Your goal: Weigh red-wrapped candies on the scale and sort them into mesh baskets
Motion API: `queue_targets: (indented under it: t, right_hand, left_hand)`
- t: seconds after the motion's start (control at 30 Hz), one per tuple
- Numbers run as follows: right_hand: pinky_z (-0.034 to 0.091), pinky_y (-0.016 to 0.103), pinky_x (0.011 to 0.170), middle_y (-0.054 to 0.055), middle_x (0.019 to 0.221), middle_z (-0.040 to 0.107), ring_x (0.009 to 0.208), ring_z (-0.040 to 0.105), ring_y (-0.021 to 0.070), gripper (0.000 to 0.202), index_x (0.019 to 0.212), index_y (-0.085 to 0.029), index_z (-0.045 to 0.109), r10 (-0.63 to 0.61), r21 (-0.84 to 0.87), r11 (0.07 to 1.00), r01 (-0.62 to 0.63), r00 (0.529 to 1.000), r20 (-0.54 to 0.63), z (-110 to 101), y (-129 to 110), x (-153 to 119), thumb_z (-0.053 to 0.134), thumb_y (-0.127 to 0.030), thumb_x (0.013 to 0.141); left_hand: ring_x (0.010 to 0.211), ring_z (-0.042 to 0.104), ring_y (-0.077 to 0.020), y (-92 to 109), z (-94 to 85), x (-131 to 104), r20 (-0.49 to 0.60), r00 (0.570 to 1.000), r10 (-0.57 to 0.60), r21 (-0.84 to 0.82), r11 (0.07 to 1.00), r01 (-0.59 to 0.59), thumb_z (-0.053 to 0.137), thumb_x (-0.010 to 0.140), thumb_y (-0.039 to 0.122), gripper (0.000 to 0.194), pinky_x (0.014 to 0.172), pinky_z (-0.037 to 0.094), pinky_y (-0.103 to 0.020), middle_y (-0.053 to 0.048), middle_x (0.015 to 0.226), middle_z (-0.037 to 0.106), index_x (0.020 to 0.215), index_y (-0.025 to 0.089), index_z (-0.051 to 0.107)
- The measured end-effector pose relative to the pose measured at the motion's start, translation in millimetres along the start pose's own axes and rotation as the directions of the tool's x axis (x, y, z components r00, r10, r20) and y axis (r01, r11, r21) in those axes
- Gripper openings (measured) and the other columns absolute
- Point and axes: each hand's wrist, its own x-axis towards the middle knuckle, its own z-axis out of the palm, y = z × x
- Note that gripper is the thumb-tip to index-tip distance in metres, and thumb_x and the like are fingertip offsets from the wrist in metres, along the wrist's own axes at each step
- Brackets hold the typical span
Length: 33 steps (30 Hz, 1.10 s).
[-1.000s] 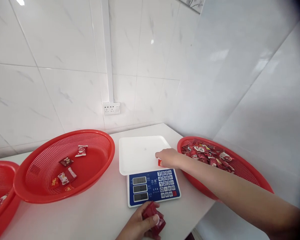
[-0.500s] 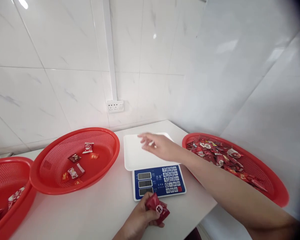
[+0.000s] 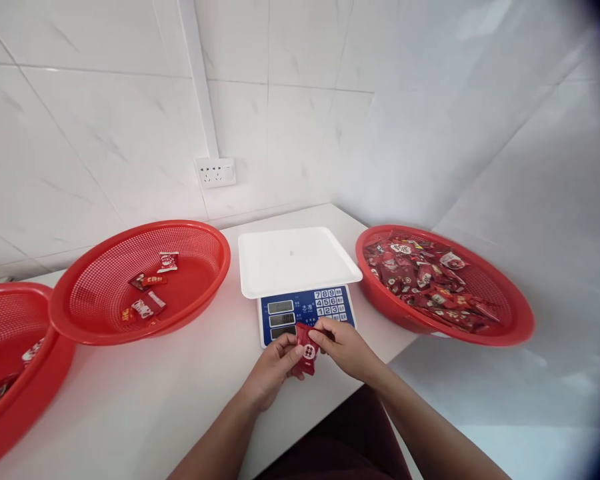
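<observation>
**Soft red packet held at the near edge of the scale**

Farthest left of the scale, a cut-off red basket shows a red-and-white packet and a dark one. Nearer the scale, still on its left, a second basket holds a few scattered packets in red, white and brown. In front of the scale, the left hand has its fingers closed around the red packet's left side, while those of the right hand pinch its upper right corner. It looks light and pliable, its glossy wrapper probably slippery; the contents may crush, so the flat ends seem the safest hold. Whether more packets lie beneath is hidden. Just right of the scale, a third basket bears a heap of mostly red packets.
</observation>
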Motion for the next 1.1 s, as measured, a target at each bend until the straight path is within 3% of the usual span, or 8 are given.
queue_targets:
  t: [0.17, 0.33, 0.57, 0.73, 0.9, 1.1]
  right_hand:
    - [0.040, 0.025, 0.053, -0.005, 0.054, 0.048, 0.051, 0.049, 0.0130, 0.030, 0.064, -0.023, 0.042, 0.076, 0.238, 0.968, -0.078, 0.997, 0.016, 7, 4, -10, 0.043, -0.047, 0.083]
    - [0.037, 0.024, 0.050, -0.004, 0.051, 0.050, 0.049, 0.049, 0.0126, 0.034, 0.061, -0.022, 0.041, 0.120, 0.256, 0.958, -0.128, 0.992, 0.047, 11, 7, -22, 0.044, -0.049, 0.082]
    - [0.039, 0.024, 0.050, -0.004, 0.051, 0.048, 0.049, 0.048, 0.0121, 0.035, 0.063, -0.022, 0.044, 0.149, 0.320, 0.943, -0.093, 0.977, -0.155, 23, 15, -43, 0.042, -0.051, 0.082]
    - [0.036, 0.023, 0.047, -0.005, 0.052, 0.050, 0.046, 0.048, 0.0102, 0.043, 0.063, -0.020, 0.043, 0.167, 0.474, 0.870, -0.136, 0.986, -0.023, 24, 20, -56, 0.047, -0.061, 0.077]
    - [0.031, 0.021, 0.045, -0.005, 0.051, 0.049, 0.044, 0.045, 0.0083, 0.048, 0.063, -0.018, 0.045, 0.143, 0.557, 0.815, -0.156, 0.987, 0.066, 21, 18, -63, 0.048, -0.064, 0.075]
    - [0.033, 0.022, 0.046, -0.005, 0.050, 0.049, 0.046, 0.045, 0.0088, 0.043, 0.064, -0.018, 0.048, 0.144, 0.532, 0.843, -0.086, 0.987, -0.070, 26, 22, -64, 0.049, -0.060, 0.076]
  left_hand:
    - [0.054, 0.044, -0.0087, -2, 0.0, 1, -0.032, 0.997, 0.071, 0.079, 0.995, -0.068, 0.067, 0.070, 0.049, 0.039, 0.055, 0.036, -0.022, 0.003, 0.061, 0.051, 0.066, 0.016, 0.048]
    - [0.056, 0.043, -0.0090, -1, 0.1, -1, -0.003, 0.998, 0.059, 0.124, 0.991, -0.058, 0.066, 0.072, 0.049, 0.037, 0.055, 0.034, -0.021, 0.003, 0.061, 0.051, 0.066, 0.016, 0.049]
    - [0.058, 0.049, -0.0125, -4, 1.8, -5, 0.064, 0.998, 0.005, 0.182, 0.983, -0.016, 0.059, 0.077, 0.051, 0.038, 0.055, 0.041, -0.025, -0.001, 0.066, 0.056, 0.078, 0.014, 0.058]
    - [0.047, 0.040, -0.0078, -6, 0.8, -5, 0.117, 0.993, 0.033, 0.233, 0.971, -0.059, 0.060, 0.077, 0.048, 0.038, 0.048, 0.032, -0.021, 0.003, 0.051, 0.050, 0.062, 0.015, 0.052]
    - [0.046, 0.040, -0.0072, -7, 0.0, -5, 0.153, 0.988, 0.024, 0.267, 0.962, -0.065, 0.061, 0.077, 0.048, 0.038, 0.047, 0.031, -0.020, 0.003, 0.051, 0.051, 0.062, 0.014, 0.052]
    - [0.050, 0.051, -0.0118, -9, 0.7, -7, 0.168, 0.985, -0.039, 0.284, 0.959, -0.010, 0.059, 0.075, 0.054, 0.041, 0.048, 0.043, -0.024, -0.001, 0.057, 0.058, 0.074, 0.013, 0.057]
